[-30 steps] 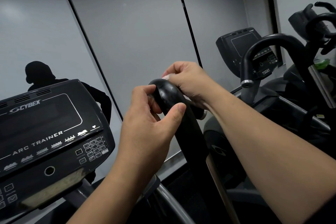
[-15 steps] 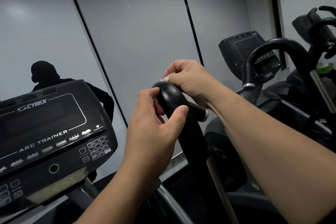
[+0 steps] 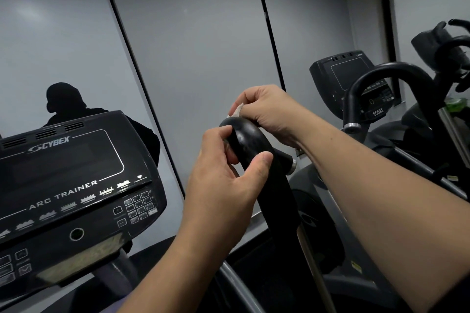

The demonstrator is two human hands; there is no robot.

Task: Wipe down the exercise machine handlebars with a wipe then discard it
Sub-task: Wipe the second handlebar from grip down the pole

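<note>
pinching the wipe (image 3: 237,109) in our right hand (image 3: 269,112), we press it over the top bend of the handlebar (image 3: 250,142) so it reaches the far side. our left hand (image 3: 226,175) curls loosely around the bar just below (likely to steady it). left of us sits the console (image 3: 76,180); no bin is in view yet.
</note>
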